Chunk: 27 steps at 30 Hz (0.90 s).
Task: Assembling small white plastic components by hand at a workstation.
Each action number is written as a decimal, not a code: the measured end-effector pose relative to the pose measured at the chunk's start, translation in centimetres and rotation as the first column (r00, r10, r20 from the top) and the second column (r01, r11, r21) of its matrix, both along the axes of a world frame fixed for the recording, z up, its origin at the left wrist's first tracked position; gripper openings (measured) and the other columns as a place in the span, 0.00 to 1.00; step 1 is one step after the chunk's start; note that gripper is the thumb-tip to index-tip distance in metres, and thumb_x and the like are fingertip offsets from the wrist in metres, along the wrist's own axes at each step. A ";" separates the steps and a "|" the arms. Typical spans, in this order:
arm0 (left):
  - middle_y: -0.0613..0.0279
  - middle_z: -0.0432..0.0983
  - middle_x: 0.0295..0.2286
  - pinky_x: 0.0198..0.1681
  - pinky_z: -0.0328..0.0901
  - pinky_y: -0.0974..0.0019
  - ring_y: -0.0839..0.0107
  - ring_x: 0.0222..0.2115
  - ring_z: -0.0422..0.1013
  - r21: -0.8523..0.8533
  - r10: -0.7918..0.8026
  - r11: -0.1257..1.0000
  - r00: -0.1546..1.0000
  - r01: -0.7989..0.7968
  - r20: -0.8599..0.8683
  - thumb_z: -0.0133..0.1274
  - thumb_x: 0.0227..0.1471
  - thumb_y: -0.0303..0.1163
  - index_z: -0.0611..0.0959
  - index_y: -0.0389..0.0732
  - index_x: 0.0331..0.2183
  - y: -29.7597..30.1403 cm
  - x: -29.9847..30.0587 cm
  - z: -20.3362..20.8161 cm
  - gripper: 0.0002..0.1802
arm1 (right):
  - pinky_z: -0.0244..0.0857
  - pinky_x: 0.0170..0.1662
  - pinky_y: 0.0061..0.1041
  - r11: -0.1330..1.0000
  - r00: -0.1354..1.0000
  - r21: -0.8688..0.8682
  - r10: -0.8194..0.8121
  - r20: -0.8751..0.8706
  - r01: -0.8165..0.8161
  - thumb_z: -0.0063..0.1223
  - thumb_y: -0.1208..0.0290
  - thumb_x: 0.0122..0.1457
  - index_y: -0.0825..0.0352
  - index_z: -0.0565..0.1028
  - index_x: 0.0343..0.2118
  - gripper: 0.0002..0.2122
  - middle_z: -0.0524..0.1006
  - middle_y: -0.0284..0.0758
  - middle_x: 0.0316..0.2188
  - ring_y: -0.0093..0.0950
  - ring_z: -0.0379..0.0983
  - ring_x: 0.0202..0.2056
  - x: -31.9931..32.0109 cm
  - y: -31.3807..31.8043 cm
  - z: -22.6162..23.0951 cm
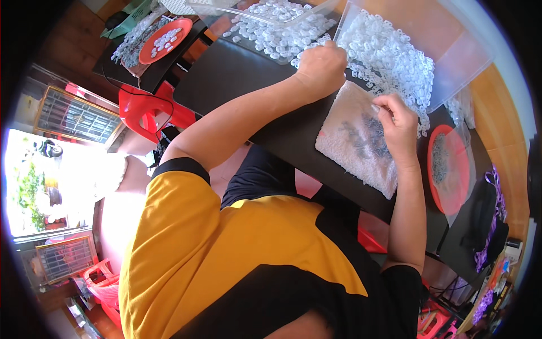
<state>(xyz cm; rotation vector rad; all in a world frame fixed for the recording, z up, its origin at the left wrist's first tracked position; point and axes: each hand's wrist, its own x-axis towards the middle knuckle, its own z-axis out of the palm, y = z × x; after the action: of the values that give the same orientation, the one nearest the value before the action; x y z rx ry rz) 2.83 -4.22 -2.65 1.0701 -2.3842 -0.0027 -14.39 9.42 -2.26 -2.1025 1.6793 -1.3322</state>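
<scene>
My left hand [323, 66] is closed at the near edge of the heaps of small white plastic pieces; what its fingers hold, if anything, is hidden. Over the right side of a pale folded towel [339, 127], my right hand [400, 121] is closed in a pinch. A tiny pale bit shows at its fingertips, too small to name. Thin grey metal pins [370, 138] lie scattered on the towel beneath that hand. Small white oval ring-like pieces [389, 51] spill from a clear plastic bin [468, 51] toward both hands.
More white oval pieces [271, 25] are heaped at the back of the dark table [226, 76]. On the right, a red plate [440, 186] holds grey pins, partly under clear plastic. Another red plate [183, 28] with white pieces is at far left, above a red stool [135, 110].
</scene>
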 end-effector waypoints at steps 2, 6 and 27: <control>0.47 0.76 0.34 0.37 0.70 0.52 0.49 0.34 0.76 0.021 0.038 0.999 0.998 -0.039 0.045 0.54 0.46 0.33 0.81 0.34 0.29 -0.2 0.5 0.1 0.11 | 0.68 0.32 0.24 1.000 1.000 -0.006 -0.008 0.007 0.008 0.49 0.85 0.52 0.69 0.75 0.32 0.07 0.77 0.37 0.27 0.29 0.76 0.27 0.0 0.0 0.1; 0.47 0.76 0.35 0.38 0.70 0.52 0.49 0.35 0.75 0.093 0.041 0.994 0.983 -0.058 0.181 0.53 0.47 0.33 0.80 0.35 0.29 -0.9 1.2 -0.6 0.10 | 0.68 0.31 0.24 1.000 1.000 -0.004 0.005 0.015 -0.004 0.50 0.84 0.51 0.69 0.75 0.32 0.07 0.78 0.37 0.26 0.29 0.76 0.26 -0.1 0.0 0.0; 0.51 0.77 0.34 0.42 0.67 0.53 0.51 0.38 0.73 0.116 -0.132 0.986 0.988 0.123 0.076 0.51 0.47 0.29 0.81 0.39 0.30 -2.8 2.1 -2.0 0.08 | 0.68 0.31 0.22 1.000 1.000 -0.006 0.001 -0.001 -0.001 0.51 0.85 0.50 0.69 0.76 0.32 0.07 0.79 0.37 0.26 0.27 0.77 0.26 0.2 0.0 0.1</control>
<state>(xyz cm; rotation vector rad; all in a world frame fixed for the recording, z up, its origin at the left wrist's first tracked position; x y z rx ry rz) 4.93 -6.97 -4.62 0.9825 -2.5505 -0.1405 -14.18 9.43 -2.14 -2.1072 1.6770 -1.3383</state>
